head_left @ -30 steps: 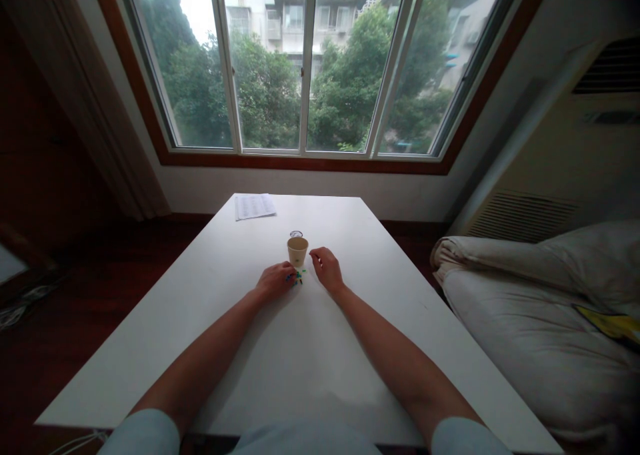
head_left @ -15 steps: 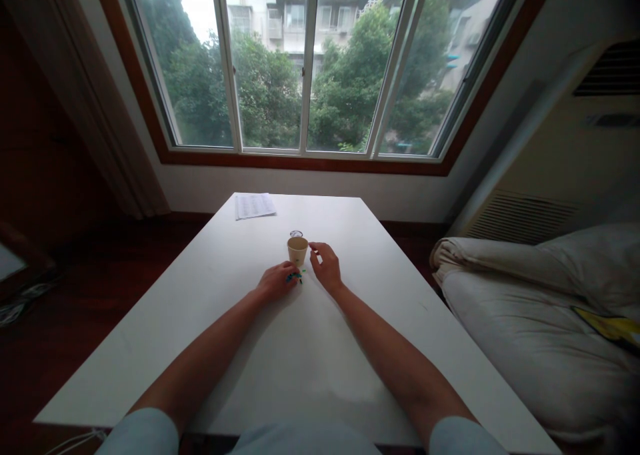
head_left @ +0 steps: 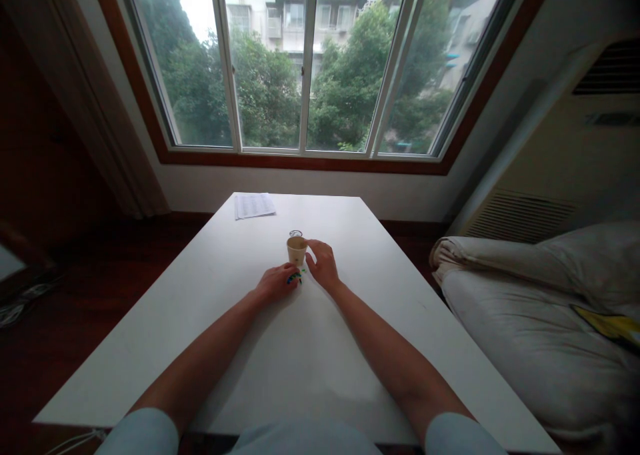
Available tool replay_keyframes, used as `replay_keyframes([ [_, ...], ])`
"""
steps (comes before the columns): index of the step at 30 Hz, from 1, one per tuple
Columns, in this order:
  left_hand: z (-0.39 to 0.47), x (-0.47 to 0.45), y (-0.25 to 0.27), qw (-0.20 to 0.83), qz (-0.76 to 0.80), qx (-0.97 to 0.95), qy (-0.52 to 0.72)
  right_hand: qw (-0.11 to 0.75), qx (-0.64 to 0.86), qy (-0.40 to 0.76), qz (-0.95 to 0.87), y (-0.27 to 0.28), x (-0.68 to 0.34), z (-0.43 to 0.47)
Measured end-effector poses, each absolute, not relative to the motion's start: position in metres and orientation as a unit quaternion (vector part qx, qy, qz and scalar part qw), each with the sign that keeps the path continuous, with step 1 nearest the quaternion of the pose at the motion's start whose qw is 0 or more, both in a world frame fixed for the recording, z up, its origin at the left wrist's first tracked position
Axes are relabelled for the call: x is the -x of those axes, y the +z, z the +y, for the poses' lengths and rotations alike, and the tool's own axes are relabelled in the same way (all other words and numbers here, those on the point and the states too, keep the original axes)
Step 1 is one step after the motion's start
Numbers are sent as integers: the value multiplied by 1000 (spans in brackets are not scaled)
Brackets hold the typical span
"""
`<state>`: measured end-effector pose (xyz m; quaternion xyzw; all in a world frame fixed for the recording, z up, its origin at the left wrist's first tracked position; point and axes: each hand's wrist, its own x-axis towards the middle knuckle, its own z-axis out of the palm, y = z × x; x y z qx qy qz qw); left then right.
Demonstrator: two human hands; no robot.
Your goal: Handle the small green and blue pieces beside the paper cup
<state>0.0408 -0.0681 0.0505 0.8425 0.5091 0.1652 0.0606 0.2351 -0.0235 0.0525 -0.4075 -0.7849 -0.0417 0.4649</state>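
A tan paper cup (head_left: 297, 253) stands upright on the white table (head_left: 310, 348). My left hand (head_left: 276, 281) rests low at the cup's near left side, its fingers curled round small green and blue pieces (head_left: 294, 277) too tiny to name. A few more green bits lie on the tabletop beside those fingertips. To the right of the cup is my right hand (head_left: 323, 264), thumb and index finger apart. That index fingertip reaches the cup's rim; whether it presses on it I cannot tell. Nothing shows inside the right hand.
Behind the cup lies a small dark-outlined round thing (head_left: 296, 233). Printed paper sheets (head_left: 255, 205) lie at the table's far left corner. A pale cushioned seat (head_left: 510, 308) stands along the right side, and a window (head_left: 305, 68) is beyond the table.
My right hand has shifted slightly left, bringing its index finger to the cup's rim and its thumb nearer the cup. The left hand stays almost in place.
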Motion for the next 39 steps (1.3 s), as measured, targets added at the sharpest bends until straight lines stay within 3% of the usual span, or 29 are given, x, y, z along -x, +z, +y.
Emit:
replay_keyframes([
  [9, -67, -38, 47, 59, 477, -861, 170, 441, 409, -20, -799, 46, -235, -19],
  [29, -68, -43, 51, 63, 473, -860, 183, 541, 454, 24, -708, 25, -263, -2],
  [39, -68, -45, 52, 41, 488, -844, 219, 535, 479, 70, -693, 21, -259, -2],
])
